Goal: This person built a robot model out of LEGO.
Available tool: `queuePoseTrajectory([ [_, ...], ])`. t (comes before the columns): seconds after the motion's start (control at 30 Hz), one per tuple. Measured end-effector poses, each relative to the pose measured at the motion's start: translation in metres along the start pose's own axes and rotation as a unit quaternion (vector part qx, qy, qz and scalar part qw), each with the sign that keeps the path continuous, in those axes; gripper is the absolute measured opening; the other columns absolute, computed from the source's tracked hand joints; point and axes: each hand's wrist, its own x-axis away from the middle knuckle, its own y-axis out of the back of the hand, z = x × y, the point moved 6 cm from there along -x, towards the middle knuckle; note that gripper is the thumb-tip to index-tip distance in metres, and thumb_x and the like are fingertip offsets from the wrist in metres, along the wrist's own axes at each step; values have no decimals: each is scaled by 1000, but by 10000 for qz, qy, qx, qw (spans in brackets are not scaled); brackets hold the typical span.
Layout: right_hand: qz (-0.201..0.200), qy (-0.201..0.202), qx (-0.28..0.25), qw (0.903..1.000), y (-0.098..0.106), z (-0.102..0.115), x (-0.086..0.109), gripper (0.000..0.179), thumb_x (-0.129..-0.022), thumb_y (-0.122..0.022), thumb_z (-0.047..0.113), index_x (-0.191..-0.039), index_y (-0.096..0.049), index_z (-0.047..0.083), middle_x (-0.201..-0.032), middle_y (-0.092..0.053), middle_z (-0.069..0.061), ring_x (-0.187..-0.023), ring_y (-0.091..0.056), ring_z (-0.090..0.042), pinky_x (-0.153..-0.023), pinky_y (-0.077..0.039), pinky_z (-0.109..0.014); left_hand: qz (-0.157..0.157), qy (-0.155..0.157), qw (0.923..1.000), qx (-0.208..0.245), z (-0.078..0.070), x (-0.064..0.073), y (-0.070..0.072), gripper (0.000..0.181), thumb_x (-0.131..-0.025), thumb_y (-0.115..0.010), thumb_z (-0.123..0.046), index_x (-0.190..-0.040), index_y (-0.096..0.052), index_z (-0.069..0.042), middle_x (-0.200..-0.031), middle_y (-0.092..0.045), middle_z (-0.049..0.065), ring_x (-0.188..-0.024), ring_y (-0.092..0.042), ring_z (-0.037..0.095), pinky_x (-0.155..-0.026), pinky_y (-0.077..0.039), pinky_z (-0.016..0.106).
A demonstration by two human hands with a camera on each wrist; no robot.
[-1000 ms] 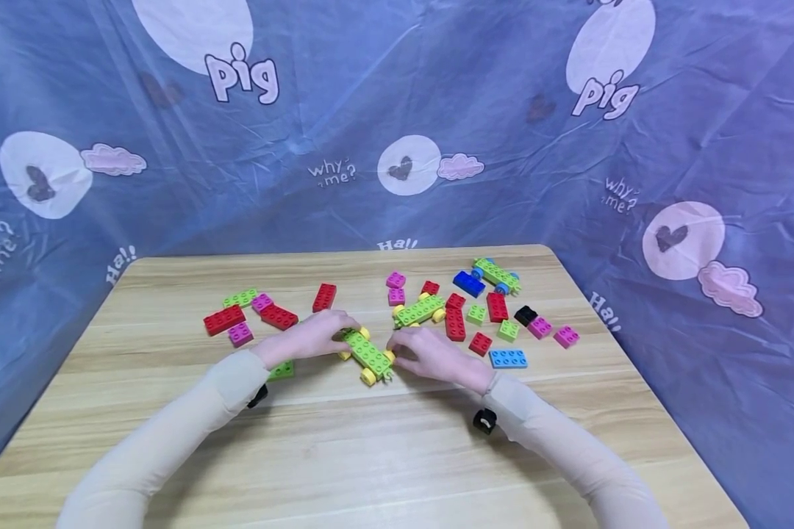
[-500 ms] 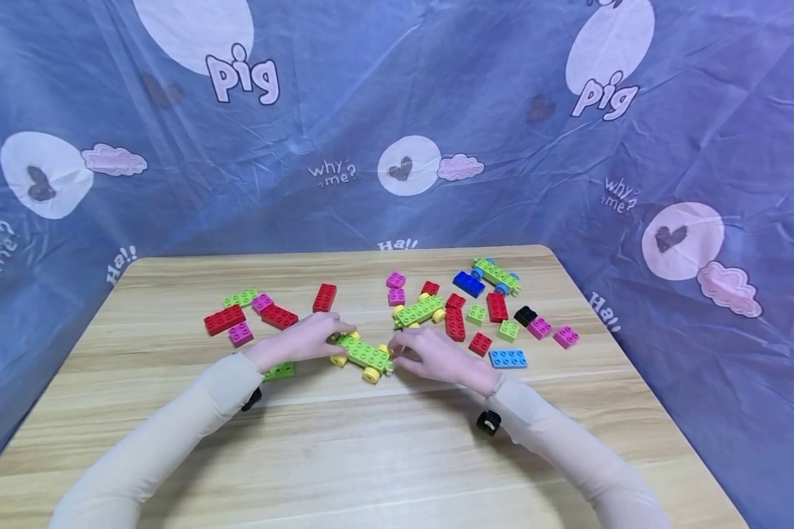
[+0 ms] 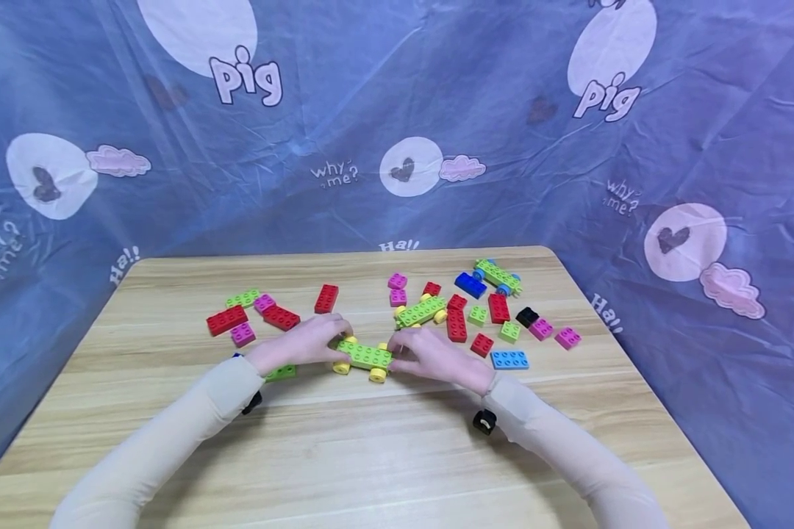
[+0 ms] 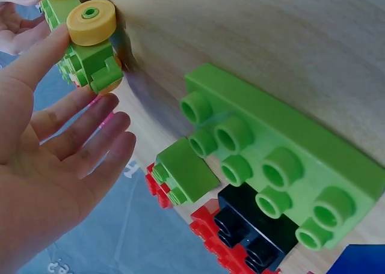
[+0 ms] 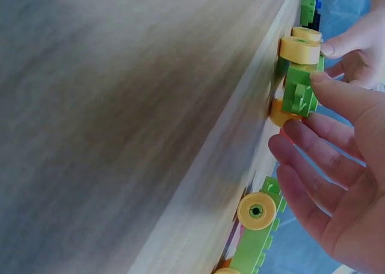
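Observation:
A lime-green toy car base (image 3: 366, 355) with yellow wheels stands on the wooden table, lying crosswise between the two hands. My left hand (image 3: 309, 342) pinches its left end, thumb beside a yellow wheel (image 4: 91, 23) and index finger at the end with the bar in the left wrist view. At the opposite end, my right hand (image 3: 430, 356) pinches the base between thumb and index finger. The other fingers of both hands are loosely bent. In the right wrist view, the right thumb touches the top edge of the car base (image 5: 298, 89).
Another yellow-wheeled car base (image 3: 420, 312) stands just behind the right hand, and a blue-wheeled one (image 3: 498, 276) at the back right. Red, pink, blue and green bricks lie around them. At left are a red brick (image 3: 226, 319) and a long green brick (image 4: 283, 160).
The car base has turned from a slant to nearly level across the table. The left hand has shifted slightly left and toward the person; the right hand has stayed almost in place.

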Motion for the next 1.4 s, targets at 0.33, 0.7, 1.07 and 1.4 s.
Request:
queuePoseTrajectory([
  [0.33,-148,-232,124,9995,2,-3,-4,18,-89,-74,23,-103,-71,12,-97,-75,0,-85,-70,-10,-77,-58,-21,115,-307,9989,338,1,8,-1,39,-90,-72,-33,-117,-69,-5,-109,-70,6,-97,-64,17,-87,-55,34],
  [0.7,-259,-286,228,9990,1,-3,-5,10,-88,-75,19,-93,-67,16,-91,-71,3,-82,-67,-9,-74,-56,-19,569,-549,9939,762,4,18,3,31,-92,-67,-14,-122,-68,-3,-114,-70,8,-101,-66,18,-90,-56,32],
  [1.07,-231,-204,316,9990,1,-3,-8,10,-92,-70,21,-100,-71,15,-96,-71,1,-76,-64,-8,-66,-52,-15,540,-801,9931,666,2,15,-3,32,-86,-73,-9,-118,-71,-8,-105,-71,4,-92,-61,12,-81,-52,24],
  [1.4,-229,-111,379,9990,0,-3,-11,18,-92,-70,22,-107,-72,12,-103,-71,-2,-83,-68,-11,-70,-56,-19,445,-836,9932,673,-10,17,-11,29,-85,-77,-20,-113,-73,-10,-109,-73,3,-97,-65,12,-85,-55,26],
])
